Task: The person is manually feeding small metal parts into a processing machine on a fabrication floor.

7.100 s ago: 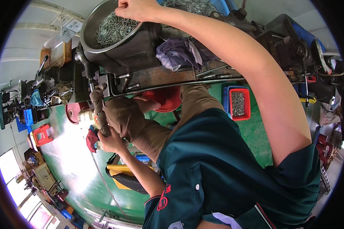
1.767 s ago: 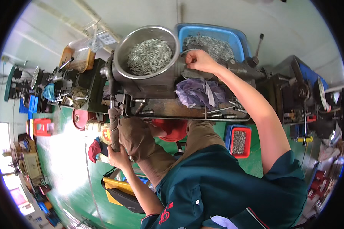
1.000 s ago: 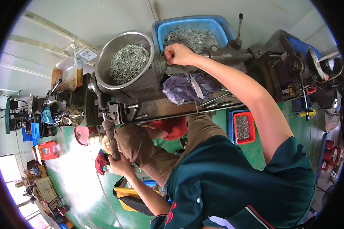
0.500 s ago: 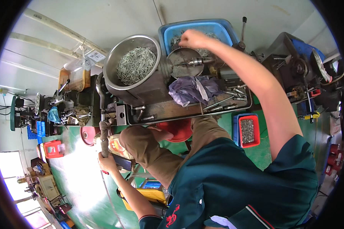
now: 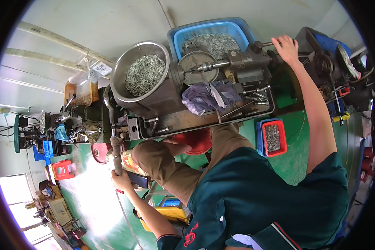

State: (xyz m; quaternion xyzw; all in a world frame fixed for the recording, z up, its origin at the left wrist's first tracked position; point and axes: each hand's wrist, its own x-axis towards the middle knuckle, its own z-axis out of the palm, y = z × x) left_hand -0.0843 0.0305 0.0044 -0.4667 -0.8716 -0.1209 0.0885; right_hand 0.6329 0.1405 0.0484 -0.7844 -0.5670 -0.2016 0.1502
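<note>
My left hand (image 5: 121, 181) is closed round the lower end of a long lever (image 5: 117, 156) wrapped in brownish cloth, left of my knee. A dark flat device (image 5: 138, 179) is beside that hand. Out to the right, my right hand (image 5: 287, 50) has its fingers bent over the end of a metal lever (image 5: 268, 43) on the lathe's tailstock (image 5: 246, 60). The tailstock's spindle points left to a chuck (image 5: 205, 66) in front of a round metal dish (image 5: 187, 64). Behind it stands a blue basket (image 5: 177, 41) of small metal pieces.
A steel bowl (image 5: 116, 79) full of metal pins rests on the headstock. A crumpled purple bag (image 5: 200, 98) and loose tools (image 5: 260, 98) lie along the machine tray (image 5: 175, 132). Below right is a red bin (image 5: 284, 141) of small parts; a red basin (image 5: 200, 141) sits between my legs.
My right hand has moved right from the blue basket to the tailstock lever. That lever has swung down from upright toward the right. My left hand stays on the wrapped lever.
</note>
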